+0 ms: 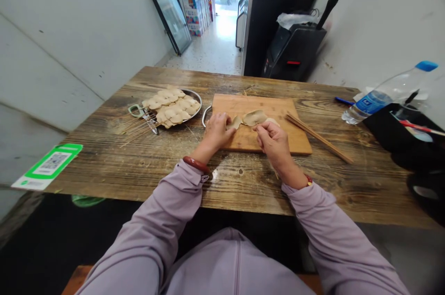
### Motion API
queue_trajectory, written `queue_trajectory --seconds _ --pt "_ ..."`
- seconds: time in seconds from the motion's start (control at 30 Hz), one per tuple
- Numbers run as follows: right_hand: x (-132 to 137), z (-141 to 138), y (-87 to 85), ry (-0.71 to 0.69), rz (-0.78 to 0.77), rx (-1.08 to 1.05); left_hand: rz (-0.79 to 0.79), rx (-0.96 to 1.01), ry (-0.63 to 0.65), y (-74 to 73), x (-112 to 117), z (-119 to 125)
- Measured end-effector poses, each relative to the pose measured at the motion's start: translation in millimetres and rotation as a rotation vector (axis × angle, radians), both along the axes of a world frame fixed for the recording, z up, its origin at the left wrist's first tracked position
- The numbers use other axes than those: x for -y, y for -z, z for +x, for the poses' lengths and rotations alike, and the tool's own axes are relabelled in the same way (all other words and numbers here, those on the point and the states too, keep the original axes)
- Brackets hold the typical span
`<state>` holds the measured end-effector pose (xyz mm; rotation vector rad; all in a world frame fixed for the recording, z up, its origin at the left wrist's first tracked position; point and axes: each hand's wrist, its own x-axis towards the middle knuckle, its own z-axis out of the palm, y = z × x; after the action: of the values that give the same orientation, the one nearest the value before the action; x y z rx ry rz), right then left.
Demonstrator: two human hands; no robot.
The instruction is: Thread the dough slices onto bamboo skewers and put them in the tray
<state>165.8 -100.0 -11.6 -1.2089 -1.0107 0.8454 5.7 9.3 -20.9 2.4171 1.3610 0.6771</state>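
My left hand (219,129) rests at the left side of a wooden cutting board (225,102), thumb and fingers closed on the edge of a thin tan food slice (235,123). A larger tan slice (254,118) lies between the hands, and another shows partly behind my right hand (274,141). The fingers of that hand are pinched together beside the larger slice. A thin wooden skewer (276,172) seems to run through its grip, mostly hidden by the palm. The exact kind of food is unclear.
Left of the board, a round metal plate (199,102) holds several skewers of the same slices (172,108). Scissors (149,118) lie partly under them. Bare skewers (320,138) cross the board's right edge. A water bottle (373,100) and black holder (385,128) stand at right.
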Motion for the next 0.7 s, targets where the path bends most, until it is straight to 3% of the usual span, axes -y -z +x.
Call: queue_trajectory --seconds 0.23,0.43,0.57,0.7 --pt "3 -1 -2.0 -0.015 -0.005 0.014 -0.155 0.425 0.001 3.3 -5 -4" --pt "8 -4 -5.4 -0.085 -0.016 0.062 -0.521 0.896 0.056 -12.4 -7 -17" --pt "14 -3 -5.5 -0.157 -0.069 0.128 -0.689 1.031 0.075 -22.7 -3 -18" --pt "25 2 -0.4 -0.208 -0.142 0.157 -0.722 1.113 0.023 -28.9 -2 -17"
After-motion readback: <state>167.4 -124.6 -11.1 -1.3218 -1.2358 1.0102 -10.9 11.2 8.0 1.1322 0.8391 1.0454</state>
